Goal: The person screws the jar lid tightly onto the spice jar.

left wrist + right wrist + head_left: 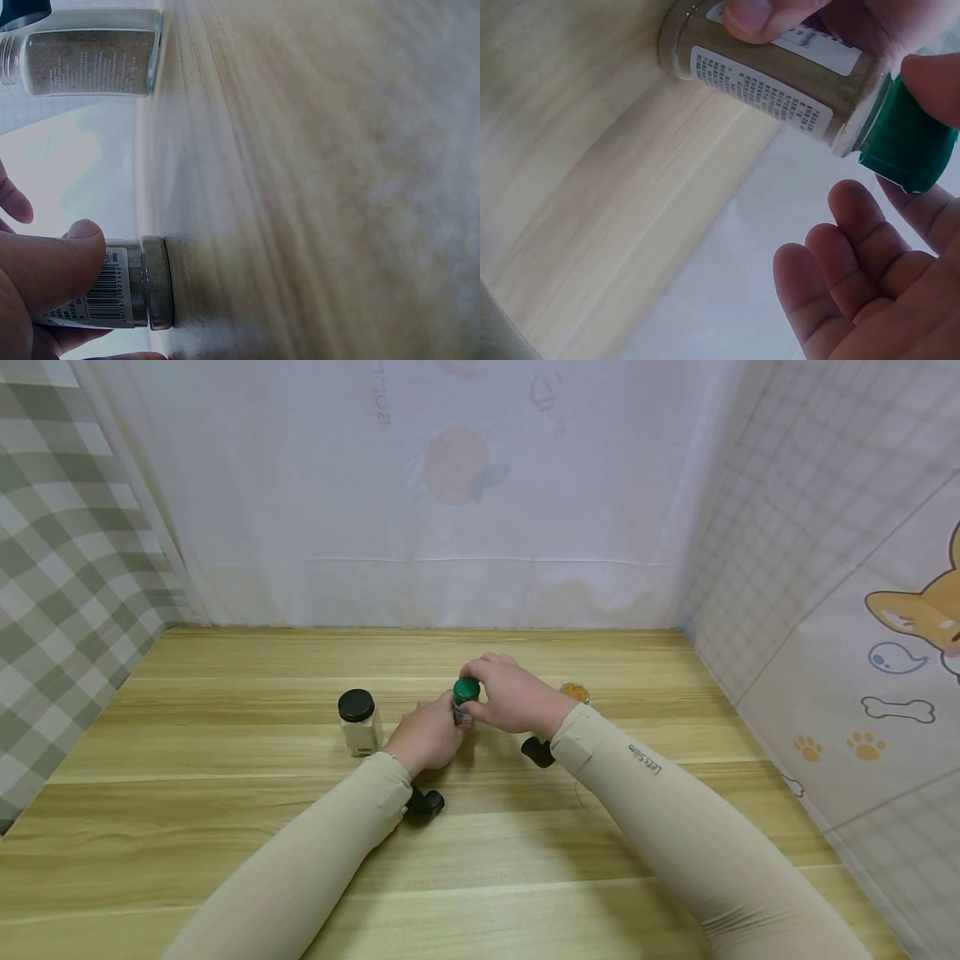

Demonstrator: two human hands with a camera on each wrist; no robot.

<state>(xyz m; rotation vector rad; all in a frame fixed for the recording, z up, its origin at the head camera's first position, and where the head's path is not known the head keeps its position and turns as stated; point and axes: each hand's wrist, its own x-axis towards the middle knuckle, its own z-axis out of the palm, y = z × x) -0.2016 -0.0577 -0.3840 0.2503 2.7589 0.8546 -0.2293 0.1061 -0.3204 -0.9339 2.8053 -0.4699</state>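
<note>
A small spice jar with brown powder stands on the table, its white labels showing. My left hand grips the jar's body; the left thumb lies along its side by the barcode label in the left wrist view. The right hand reaches over from the right and pinches the green cap between thumb and index finger. In the right wrist view its other fingers stand spread away from the jar. The cap sits on the jar's top.
A black-lidded jar with pale contents stands left of the left hand. Behind the right wrist is a round container of orange-yellow contents. A glass jar of brownish contents stands in the left wrist view. Cloth walls enclose the wooden table.
</note>
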